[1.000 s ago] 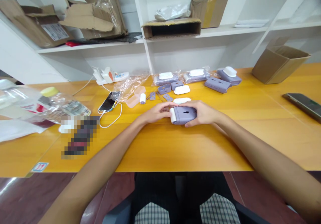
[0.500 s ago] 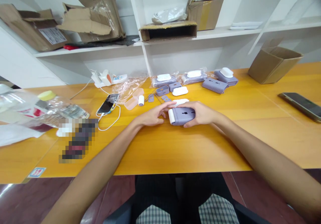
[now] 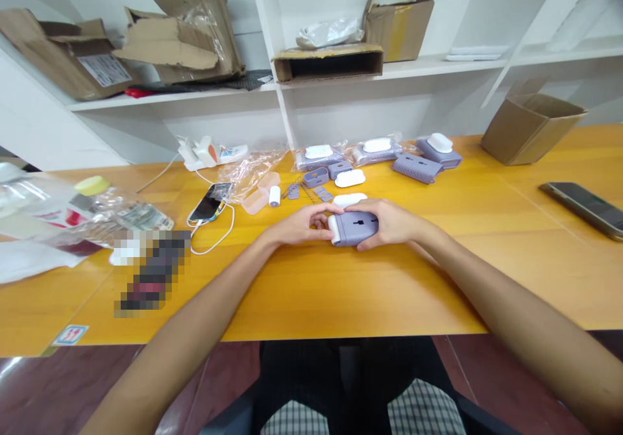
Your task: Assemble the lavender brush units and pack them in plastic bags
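Observation:
A purple plastic housing [image 3: 354, 228] with dark cut-out slots lies on its side low over the table. My right hand [image 3: 389, 222] is wrapped round its right end, thumb in front and fingers behind. At its left end sits a white rounded cap [image 3: 334, 228]. My left hand [image 3: 311, 223] pinches this cap between thumb and fingers. Just behind the housing lies a white oval piece [image 3: 349, 199], partly hidden by my hands. Another white oval piece [image 3: 350, 178] and a small purple ring-shaped part [image 3: 316, 176] lie farther back.
Behind are bagged purple units [image 3: 318, 154], a perforated purple shell [image 3: 417, 167], a white roller [image 3: 274, 195] and thin springs [image 3: 309, 192]. A charging phone [image 3: 210, 202] and bottles [image 3: 121, 208] are left; a carton [image 3: 530, 126] and another phone [image 3: 586, 208] are right.
My left thumb and fingers have closed in on the white cap, where before they were held apart beside it. The right hand keeps its hold on the housing.

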Motion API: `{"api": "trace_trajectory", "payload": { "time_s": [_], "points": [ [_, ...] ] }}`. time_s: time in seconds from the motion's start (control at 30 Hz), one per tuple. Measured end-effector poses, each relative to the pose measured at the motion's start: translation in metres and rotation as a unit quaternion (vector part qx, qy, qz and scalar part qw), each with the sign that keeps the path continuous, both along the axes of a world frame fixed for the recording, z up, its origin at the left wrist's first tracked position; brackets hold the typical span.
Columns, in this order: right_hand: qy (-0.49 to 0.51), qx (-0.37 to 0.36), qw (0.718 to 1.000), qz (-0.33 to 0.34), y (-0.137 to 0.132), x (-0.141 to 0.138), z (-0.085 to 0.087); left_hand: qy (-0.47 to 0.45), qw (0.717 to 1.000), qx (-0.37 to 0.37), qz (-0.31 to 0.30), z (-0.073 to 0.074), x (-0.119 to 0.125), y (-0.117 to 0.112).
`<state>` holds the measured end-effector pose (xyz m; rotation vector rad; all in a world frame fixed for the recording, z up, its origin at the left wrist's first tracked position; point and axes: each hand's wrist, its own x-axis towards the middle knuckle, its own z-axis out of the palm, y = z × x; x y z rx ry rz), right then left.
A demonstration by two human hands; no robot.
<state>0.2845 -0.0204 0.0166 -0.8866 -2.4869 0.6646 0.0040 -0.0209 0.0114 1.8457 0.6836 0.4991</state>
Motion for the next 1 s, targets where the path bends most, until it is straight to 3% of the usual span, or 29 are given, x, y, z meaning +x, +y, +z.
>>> {"api": "trace_trajectory", "payload": {
  "time_s": [0.2, 0.33, 0.4, 0.5, 0.6, 0.73, 1.0],
  "points": [
    [-0.005, 0.006, 1.0, -0.005, -0.003, -0.001, -0.003, 0.024, 0.998, 0.057, 0.027, 0.004, -0.001, -0.001],
    [0.072, -0.026, 0.997, -0.028, 0.002, 0.008, -0.001, 0.085, 0.974, 0.18, 0.107, 0.003, -0.005, 0.002],
    [0.115, -0.023, 0.99, -0.08, 0.012, 0.019, -0.001, 0.136, 0.945, 0.258, 0.149, 0.002, -0.007, 0.005],
    [0.138, 0.051, 0.965, -0.216, 0.03, 0.039, -0.009, 0.193, 0.908, 0.325, 0.181, -0.001, -0.008, 0.006],
    [0.017, 0.108, 0.951, -0.29, 0.041, 0.053, -0.026, 0.231, 0.891, 0.347, 0.18, -0.009, -0.004, 0.002],
    [-0.142, 0.106, 0.952, -0.248, 0.035, 0.052, -0.048, 0.284, 0.88, 0.337, 0.175, -0.022, 0.005, -0.01],
    [-0.219, 0.082, 0.94, -0.248, 0.019, 0.045, -0.056, 0.349, 0.859, 0.339, 0.158, -0.027, 0.01, -0.019]
  ]
}}
